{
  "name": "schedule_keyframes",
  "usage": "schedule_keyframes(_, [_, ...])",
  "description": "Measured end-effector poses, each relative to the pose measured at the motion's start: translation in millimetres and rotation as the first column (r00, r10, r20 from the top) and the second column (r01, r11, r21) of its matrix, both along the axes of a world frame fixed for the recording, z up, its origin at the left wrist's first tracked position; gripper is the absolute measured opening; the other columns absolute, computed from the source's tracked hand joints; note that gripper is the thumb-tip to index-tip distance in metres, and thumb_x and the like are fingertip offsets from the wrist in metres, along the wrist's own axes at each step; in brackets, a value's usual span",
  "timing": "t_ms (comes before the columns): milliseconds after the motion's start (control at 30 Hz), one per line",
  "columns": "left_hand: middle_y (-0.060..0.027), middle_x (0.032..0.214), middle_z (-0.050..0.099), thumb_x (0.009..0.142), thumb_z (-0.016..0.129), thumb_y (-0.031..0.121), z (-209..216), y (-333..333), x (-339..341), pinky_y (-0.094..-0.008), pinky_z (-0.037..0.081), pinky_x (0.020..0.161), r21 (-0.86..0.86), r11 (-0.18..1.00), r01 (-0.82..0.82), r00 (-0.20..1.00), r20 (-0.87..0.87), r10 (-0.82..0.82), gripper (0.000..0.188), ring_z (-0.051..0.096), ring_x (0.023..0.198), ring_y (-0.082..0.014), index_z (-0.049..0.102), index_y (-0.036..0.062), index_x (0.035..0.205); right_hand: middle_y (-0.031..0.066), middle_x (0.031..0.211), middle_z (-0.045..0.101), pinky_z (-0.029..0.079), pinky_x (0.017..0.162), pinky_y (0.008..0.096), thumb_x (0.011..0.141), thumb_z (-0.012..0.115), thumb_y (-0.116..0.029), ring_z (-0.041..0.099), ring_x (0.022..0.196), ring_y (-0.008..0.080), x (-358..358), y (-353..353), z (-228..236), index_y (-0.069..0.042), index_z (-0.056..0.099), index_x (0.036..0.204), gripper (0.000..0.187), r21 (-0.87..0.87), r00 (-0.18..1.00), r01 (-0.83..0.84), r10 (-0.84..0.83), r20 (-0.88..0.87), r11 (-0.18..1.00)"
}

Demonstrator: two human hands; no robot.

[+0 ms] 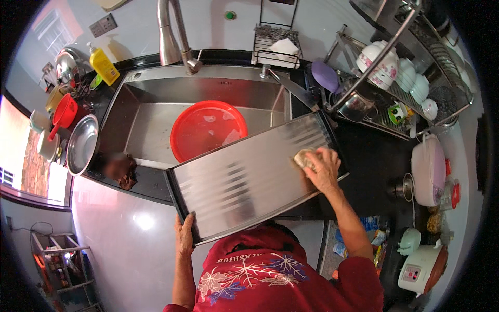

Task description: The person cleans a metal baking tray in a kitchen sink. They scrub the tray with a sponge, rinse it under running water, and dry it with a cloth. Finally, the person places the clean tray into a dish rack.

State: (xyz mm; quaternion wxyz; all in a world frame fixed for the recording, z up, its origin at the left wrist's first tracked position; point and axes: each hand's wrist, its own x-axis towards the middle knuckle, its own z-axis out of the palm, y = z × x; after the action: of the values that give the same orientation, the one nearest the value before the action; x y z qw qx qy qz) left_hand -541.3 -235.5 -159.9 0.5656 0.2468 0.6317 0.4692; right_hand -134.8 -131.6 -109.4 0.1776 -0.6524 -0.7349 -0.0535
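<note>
A long flat metal panel point(244, 179) with dark end edges slants across the front of the sink, its right end higher than its left. My left hand point(184, 234) grips the panel's lower left corner, thumb on its edge. Near the right end, my right hand point(323, 169) presses a beige sponge or wadded cloth point(303, 157) onto the metal face; I cannot tell which it is. Behind the panel, a red basin point(208, 130) of water stands in the steel sink point(148, 125), its near rim partly covered by the panel.
A tall faucet point(169, 39) rises behind the sink. At the right stands a dish rack point(405, 86) with bowls, and a knife point(293, 91) lies by the sink corner. Brown cloth point(125, 171), a metal bowl point(83, 144) and a yellow bottle point(104, 65) sit at left.
</note>
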Motion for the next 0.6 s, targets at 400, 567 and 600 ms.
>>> schedule_keyframes(400, [-0.0041, 0.093, 0.057, 0.085, 0.057, 0.022, 10, 3, 4, -0.0245, 0.043, 0.070, 0.054, 0.999, -0.007, 1.000, -0.020, 0.009, 0.037, 0.050, 0.080, -0.0104, 0.048, -0.0006, 0.113, 0.0157, 0.090, 0.045, 0.046, 0.062, 0.0437, 0.074, 0.063, -0.018, 0.049, 0.086, 0.0320, -117, 68, -19, 0.000, 0.041, 0.117, 0.051, 0.175, 0.956, 0.280, -0.291, 0.038, 0.944])
schedule_keyframes(567, [-0.0039, 0.091, 0.057, 0.085, 0.056, 0.023, 9, 3, 3, -0.0247, 0.042, 0.071, 0.073, 0.997, 0.017, 0.997, -0.076, -0.011, 0.034, 0.048, 0.080, -0.0103, 0.049, -0.0003, 0.109, 0.0138, 0.083, 0.045, 0.044, 0.054, 0.0385, 0.073, 0.060, -0.010, 0.049, 0.072, 0.0284, -188, 46, -25, 0.004, 0.040, 0.118, 0.052, 0.281, 0.998, 0.031, -0.046, 0.048, 0.959])
schedule_keyframes(600, [-0.0041, 0.091, 0.057, 0.085, 0.056, 0.023, 9, 3, 2, -0.0249, 0.042, 0.071, 0.057, 0.998, 0.033, 0.996, -0.084, -0.028, 0.033, 0.048, 0.080, -0.0103, 0.049, 0.0002, 0.109, 0.0135, 0.082, 0.045, 0.044, 0.053, 0.0380, 0.073, 0.060, -0.008, 0.049, 0.069, 0.0280, -202, 41, -27, 0.005, 0.040, 0.117, 0.050, 0.296, 0.999, -0.016, 0.003, 0.043, 0.955])
